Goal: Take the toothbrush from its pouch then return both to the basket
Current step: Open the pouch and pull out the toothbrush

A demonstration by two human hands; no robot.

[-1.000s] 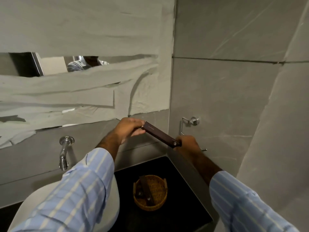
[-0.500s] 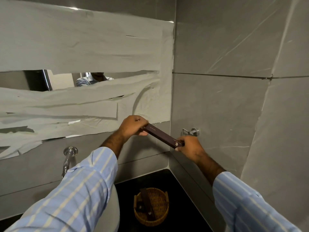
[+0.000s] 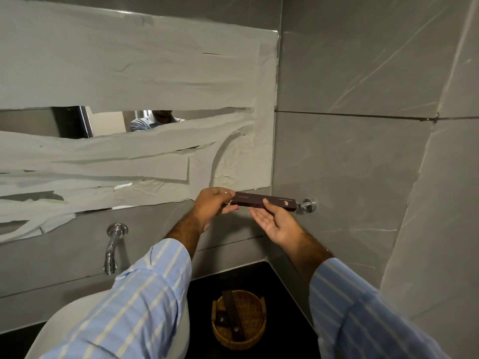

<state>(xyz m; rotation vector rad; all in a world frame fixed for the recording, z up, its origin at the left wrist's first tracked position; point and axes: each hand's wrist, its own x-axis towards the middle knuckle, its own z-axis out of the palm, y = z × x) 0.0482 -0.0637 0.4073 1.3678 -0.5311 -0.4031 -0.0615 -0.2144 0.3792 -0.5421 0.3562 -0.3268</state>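
Observation:
A long dark brown toothbrush pouch (image 3: 274,201) lies nearly level in the air in front of the grey wall. My left hand (image 3: 211,207) pinches its left end, where a bit of white shows at the fingertips. My right hand (image 3: 276,222) is under the pouch's middle, palm up, with the thumb on its front face. No toothbrush is clearly visible. A round wicker basket (image 3: 256,338) stands on the black counter below, holding other dark brown packets (image 3: 232,316).
A chrome tap (image 3: 112,248) juts from the wall at left above a white basin (image 3: 51,332). A chrome wall hook (image 3: 308,204) sits just right of the pouch. Paper strips cover the mirror (image 3: 129,99). Grey tiled walls close the corner at right.
The pouch has swung from a downward slant to nearly level. My right hand left the pouch's right end and now supports its middle. The camera view tilted upward.

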